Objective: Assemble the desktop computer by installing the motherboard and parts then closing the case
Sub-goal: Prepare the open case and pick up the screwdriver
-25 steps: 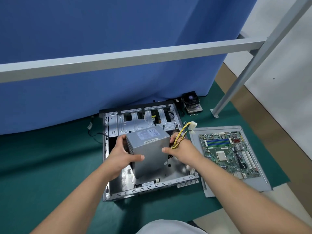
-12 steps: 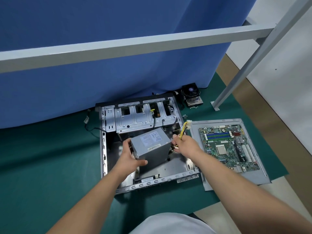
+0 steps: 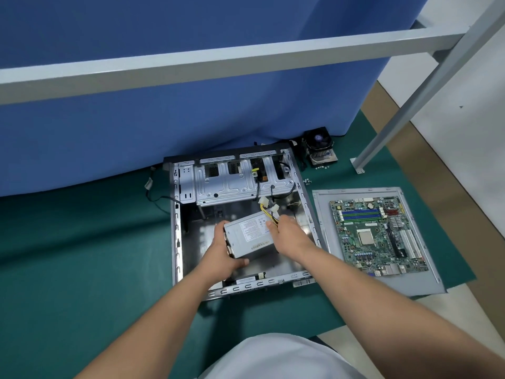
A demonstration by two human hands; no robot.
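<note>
While the power supply (image 3: 250, 236) hangs inside the open case (image 3: 176, 242), the step in hand looks like seating that unit in its bay, and doing it well probably means lowering it level, keeping the yellow-and-black cables (image 3: 269, 212) clear of the case floor so nothing gets pinched, and sliding it toward a wall so its screw holes can line up. The left hand (image 3: 224, 251) curls around the unit's lower left corner, thumb wrapped under its near edge. The right hand (image 3: 289, 236) grips the unit's right side, and the cable bundle rises from between its fingers. The supply sits between both hands, tilted, near the centre of the frame; whether it touches the case floor cannot be told. To the right of the frame, the motherboard (image 3: 377, 236) lies on a grey side panel (image 3: 322, 214), well apart from both hands. A cooler fan (image 3: 318, 147) stands beyond the case's upper right corner, on the green mat (image 3: 82, 255).
</note>
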